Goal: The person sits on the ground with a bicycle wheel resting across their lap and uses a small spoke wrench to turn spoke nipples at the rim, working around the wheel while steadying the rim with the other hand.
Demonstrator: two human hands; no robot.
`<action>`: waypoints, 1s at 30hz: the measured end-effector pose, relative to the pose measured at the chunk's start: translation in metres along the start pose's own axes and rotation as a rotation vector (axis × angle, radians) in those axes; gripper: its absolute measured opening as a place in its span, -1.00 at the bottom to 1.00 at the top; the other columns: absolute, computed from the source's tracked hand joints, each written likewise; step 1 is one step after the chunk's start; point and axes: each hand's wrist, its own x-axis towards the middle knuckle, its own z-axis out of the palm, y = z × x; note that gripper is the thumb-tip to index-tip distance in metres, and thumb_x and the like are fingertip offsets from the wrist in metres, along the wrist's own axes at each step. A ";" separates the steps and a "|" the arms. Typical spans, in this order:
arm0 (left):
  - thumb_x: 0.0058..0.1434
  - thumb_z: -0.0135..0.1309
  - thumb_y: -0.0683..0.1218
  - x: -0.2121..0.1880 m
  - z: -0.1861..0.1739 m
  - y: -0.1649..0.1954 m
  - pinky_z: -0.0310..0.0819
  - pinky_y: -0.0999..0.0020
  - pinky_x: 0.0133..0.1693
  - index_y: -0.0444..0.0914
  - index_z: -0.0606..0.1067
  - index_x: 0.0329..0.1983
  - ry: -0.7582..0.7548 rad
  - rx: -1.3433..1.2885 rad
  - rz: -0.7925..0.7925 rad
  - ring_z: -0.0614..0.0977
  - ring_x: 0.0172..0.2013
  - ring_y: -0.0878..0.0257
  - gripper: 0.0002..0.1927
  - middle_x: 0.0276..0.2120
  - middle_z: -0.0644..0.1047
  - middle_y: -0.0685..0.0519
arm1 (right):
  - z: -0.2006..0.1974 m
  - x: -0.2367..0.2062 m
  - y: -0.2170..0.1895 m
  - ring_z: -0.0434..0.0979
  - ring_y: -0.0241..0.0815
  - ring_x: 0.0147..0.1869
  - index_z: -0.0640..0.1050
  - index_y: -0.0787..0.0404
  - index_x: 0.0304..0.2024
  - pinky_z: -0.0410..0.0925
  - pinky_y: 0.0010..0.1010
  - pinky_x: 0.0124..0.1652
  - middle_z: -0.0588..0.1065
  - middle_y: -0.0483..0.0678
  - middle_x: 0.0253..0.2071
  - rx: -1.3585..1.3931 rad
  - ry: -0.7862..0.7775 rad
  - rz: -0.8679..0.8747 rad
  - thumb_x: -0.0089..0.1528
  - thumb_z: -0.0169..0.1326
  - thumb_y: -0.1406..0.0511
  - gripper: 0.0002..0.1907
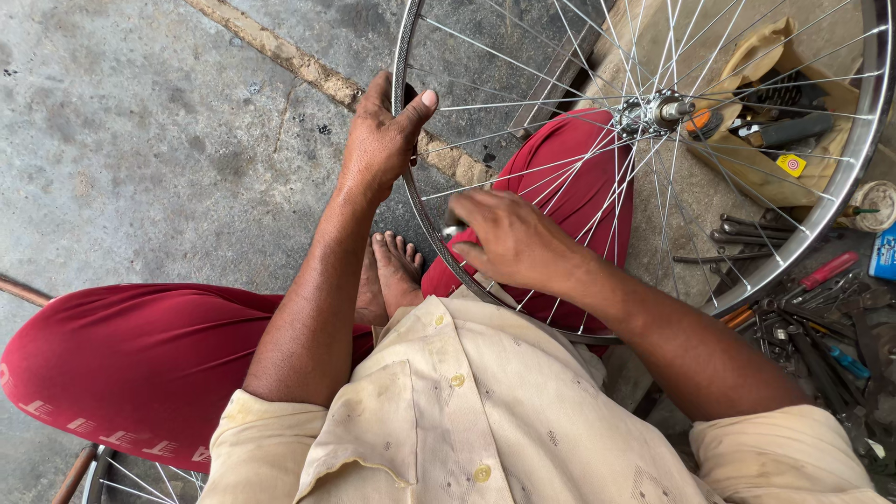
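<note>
place: bicycle repair workshop | evidence: spoked wheel (653, 140), scattered hand tools (812, 317), bare concrete floor (140, 140)

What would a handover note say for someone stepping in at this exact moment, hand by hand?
Left hand: gripping the bicycle wheel at its rim, thumb over the edge, holding it upright over the lap.
Right hand: closed on a small metal tool at the rim among the spokes, near the lower left.
Hub sits in the middle of the wheel, no tyre on the rim.
Loose hand tools lie on the floor to the right.
Done or left: cannot tell which spokes have been worked.
</note>
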 end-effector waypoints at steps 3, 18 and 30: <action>0.23 0.25 0.21 0.003 0.002 -0.002 0.45 0.37 -0.61 -0.33 0.31 0.18 0.018 0.009 -0.021 0.54 -0.60 0.37 -0.31 -0.56 0.49 0.11 | 0.003 -0.004 0.000 0.58 0.16 -0.18 0.44 0.41 0.02 0.45 -0.04 -0.21 0.52 0.23 -0.18 0.004 0.063 0.054 0.14 0.19 0.34 -0.57; 0.22 0.26 0.22 0.002 0.000 -0.001 0.43 0.39 -0.60 -0.27 0.36 0.04 0.002 -0.006 -0.053 0.50 -0.62 0.39 -0.41 -0.60 0.43 0.14 | 0.007 -0.002 -0.003 0.59 0.13 -0.14 0.46 0.39 0.04 0.45 -0.07 -0.19 0.52 0.16 -0.19 -0.022 0.077 0.036 0.08 0.28 0.33 -0.49; 0.27 0.26 0.19 0.002 0.000 -0.002 0.38 0.39 -0.58 -0.30 0.37 -0.03 -0.021 -0.041 -0.029 0.47 -0.59 0.40 -0.46 -0.57 0.41 0.14 | -0.008 -0.002 -0.006 0.59 0.09 -0.12 0.46 0.35 -0.07 0.47 -0.07 -0.12 0.49 0.16 -0.17 0.007 0.042 -0.094 0.08 0.24 0.37 -0.61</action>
